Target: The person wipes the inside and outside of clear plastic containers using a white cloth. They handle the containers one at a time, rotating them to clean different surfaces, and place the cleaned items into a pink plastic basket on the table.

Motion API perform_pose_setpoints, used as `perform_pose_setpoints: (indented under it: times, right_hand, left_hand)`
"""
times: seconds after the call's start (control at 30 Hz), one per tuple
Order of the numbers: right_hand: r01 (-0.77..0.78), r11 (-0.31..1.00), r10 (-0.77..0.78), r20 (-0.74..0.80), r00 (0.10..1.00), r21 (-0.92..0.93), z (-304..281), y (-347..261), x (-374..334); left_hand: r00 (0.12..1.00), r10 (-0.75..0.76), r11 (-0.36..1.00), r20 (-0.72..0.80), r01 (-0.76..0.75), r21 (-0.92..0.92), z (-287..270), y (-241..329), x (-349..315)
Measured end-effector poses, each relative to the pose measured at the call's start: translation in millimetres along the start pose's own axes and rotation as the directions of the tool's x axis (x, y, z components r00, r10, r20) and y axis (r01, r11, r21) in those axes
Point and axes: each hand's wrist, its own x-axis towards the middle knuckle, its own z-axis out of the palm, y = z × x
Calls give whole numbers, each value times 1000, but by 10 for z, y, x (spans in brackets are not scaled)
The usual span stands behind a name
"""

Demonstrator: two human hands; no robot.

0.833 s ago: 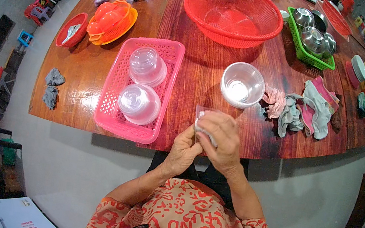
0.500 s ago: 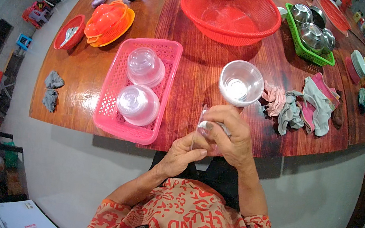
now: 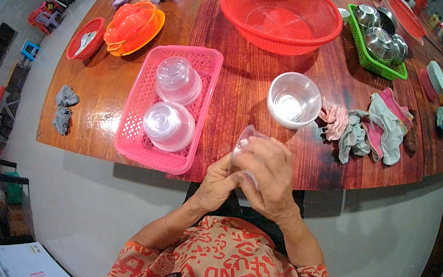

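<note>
Gripping clear plastic piece in closed left hand — covering with curled right hand — can't tell latter's hold.

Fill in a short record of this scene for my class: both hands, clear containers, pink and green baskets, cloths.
Left hand: grips a clear plastic item
Right hand: against the same item, partly hiding it; grip unclear
Pink basket: holds two upside-down stacks of clear containers
Upright container: clear, on the table beyond the hands
Cloths: crumpled; some right of the upright container, grey ones far left
Green basket: holds metal bowls
</note>
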Motion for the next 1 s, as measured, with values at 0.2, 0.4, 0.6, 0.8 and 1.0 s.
perform_pose_setpoints:
  times: [0.2,0.4,0.6,0.8,1.0]
  right_hand:
    - [-121,980,124,-13,992,156,-20,126,18]
    - [-397,784,400,99,911,477,-76,241,95]
    - [-202,949,194,59,979,242,-99,51,98]
    - [-299,873,261,149,954,385,-229,163,133]
    - [-448,591,246,379,892,670,-272,448,119]
  left_hand:
    - [979,39,998,199,-28,-58,-21,99,4]
    - [981,-87,992,172,70,102,-13,147,-55]
    - [990,-127,991,59,124,59,89,237,-60]
    - [955,-184,972,235,141,189,-63,257,-119]
    - [945,-131,989,299,106,99,-3,204,-102]
